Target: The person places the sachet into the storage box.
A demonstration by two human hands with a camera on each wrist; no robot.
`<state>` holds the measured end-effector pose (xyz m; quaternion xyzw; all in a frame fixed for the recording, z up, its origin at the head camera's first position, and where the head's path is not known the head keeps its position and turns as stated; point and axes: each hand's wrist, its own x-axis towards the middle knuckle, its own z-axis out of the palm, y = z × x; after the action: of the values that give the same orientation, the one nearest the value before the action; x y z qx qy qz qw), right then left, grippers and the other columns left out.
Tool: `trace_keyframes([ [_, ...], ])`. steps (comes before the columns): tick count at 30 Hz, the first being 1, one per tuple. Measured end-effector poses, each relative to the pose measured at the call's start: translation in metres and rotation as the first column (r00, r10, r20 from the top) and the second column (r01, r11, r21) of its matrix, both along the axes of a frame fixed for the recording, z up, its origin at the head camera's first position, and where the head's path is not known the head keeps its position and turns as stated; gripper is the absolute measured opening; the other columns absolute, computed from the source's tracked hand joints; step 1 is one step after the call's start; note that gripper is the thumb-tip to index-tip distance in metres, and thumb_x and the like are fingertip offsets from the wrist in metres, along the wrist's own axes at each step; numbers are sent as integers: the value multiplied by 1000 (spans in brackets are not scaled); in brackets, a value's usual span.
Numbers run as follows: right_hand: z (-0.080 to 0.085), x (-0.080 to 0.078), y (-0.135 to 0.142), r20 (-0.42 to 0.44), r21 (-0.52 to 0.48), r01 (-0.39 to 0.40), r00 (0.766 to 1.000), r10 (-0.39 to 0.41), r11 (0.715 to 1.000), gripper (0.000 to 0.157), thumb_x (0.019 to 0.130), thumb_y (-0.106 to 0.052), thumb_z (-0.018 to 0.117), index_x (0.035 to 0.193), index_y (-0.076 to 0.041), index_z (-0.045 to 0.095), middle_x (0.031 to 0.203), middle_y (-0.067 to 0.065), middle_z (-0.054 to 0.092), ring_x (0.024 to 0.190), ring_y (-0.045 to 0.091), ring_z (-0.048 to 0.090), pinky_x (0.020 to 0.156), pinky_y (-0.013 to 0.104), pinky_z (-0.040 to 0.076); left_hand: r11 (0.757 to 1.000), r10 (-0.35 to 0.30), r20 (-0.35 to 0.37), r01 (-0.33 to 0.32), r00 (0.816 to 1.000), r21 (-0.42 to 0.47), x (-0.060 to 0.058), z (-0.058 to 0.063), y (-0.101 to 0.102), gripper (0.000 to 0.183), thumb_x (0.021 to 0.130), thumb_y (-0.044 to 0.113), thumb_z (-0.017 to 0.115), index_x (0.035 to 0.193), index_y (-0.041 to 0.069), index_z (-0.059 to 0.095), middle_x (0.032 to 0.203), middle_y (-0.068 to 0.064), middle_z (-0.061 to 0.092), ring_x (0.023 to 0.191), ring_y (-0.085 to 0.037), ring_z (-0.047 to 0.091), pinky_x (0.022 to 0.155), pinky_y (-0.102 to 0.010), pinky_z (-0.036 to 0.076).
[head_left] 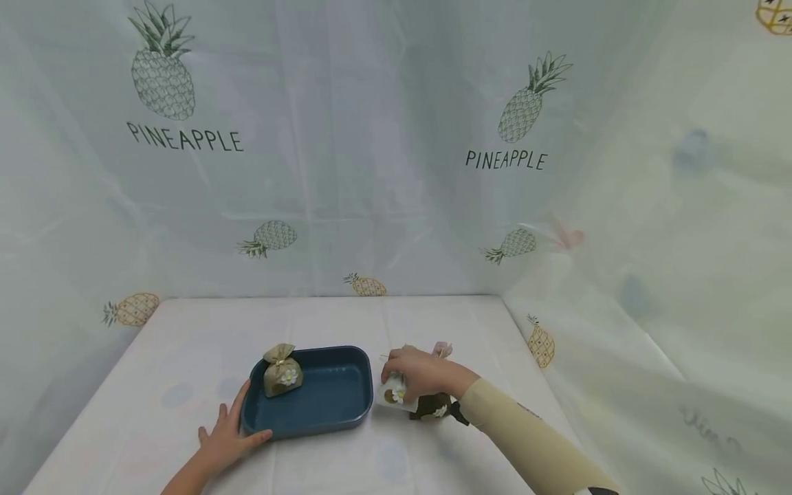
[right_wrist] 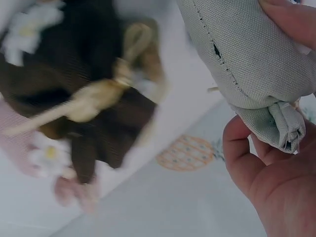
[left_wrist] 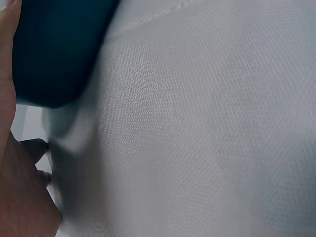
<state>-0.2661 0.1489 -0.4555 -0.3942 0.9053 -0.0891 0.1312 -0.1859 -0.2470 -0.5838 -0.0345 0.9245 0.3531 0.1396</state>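
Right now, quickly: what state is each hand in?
Left hand: open, against the dark blue tray.
Right hand: closed, holding a pale grey-green fabric pouch.

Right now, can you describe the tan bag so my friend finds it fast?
On the white-covered table, look for the dark blue tray. In its far left corner sits a tan pouch, gathered near its top, with a white flower on its front. It's the only pouch inside the tray.
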Motion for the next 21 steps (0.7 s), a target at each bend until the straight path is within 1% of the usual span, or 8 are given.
trace_keyframes([
  [3, 8, -8, -9, -30, -20, -4, 1000, 3, 1000, 49, 67, -8, 89, 108, -28, 71, 110, -11, 56, 100, 7, 49, 80, 20, 46, 1000, 4, 3, -4, 1000, 1, 1, 0, -1, 118, 83, 57, 69, 155, 18, -15, 151, -40, 0, 132, -65, -10, 88, -84, -10],
  [7, 10, -17, -22, -61, -57, -14, 998, 11, 998, 47, 69, -8, 88, 110, -26, 71, 111, -10, 56, 101, 8, 49, 82, 20, 46, 1000, 4, -3, -4, 1000, 0, 1, 1, 0, 118, 83, 58, 69, 155, 18, -15, 152, -39, 0, 133, -65, -9, 88, -84, -10],
  [12, 3, -25, -40, -73, -143, -25, 997, 15, 989, 46, 71, -9, 86, 111, -24, 70, 114, -9, 57, 101, 9, 48, 82, 21, 45, 1000, 10, -12, -10, 1000, -3, 3, 2, -1, 118, 82, 57, 70, 155, 17, -13, 151, -40, 0, 132, -66, -8, 88, -84, -9],
  [15, -3, -28, -51, -64, -187, -9, 998, -3, 982, 46, 71, -9, 85, 112, -23, 70, 113, -9, 58, 99, 9, 48, 80, 20, 45, 1000, 7, -13, -7, 1000, -10, 3, 1, -2, 118, 82, 58, 69, 155, 17, -13, 151, -40, 1, 132, -66, -7, 89, -84, -8],
  [21, -14, -34, -69, -56, -233, 73, 995, -88, 970, 45, 71, -9, 85, 112, -20, 71, 110, -8, 59, 97, 10, 47, 76, 20, 45, 1000, 8, -27, -8, 1000, -8, 3, -1, 0, 118, 82, 59, 70, 155, 18, -13, 151, -40, 2, 133, -66, -6, 89, -84, -9],
])
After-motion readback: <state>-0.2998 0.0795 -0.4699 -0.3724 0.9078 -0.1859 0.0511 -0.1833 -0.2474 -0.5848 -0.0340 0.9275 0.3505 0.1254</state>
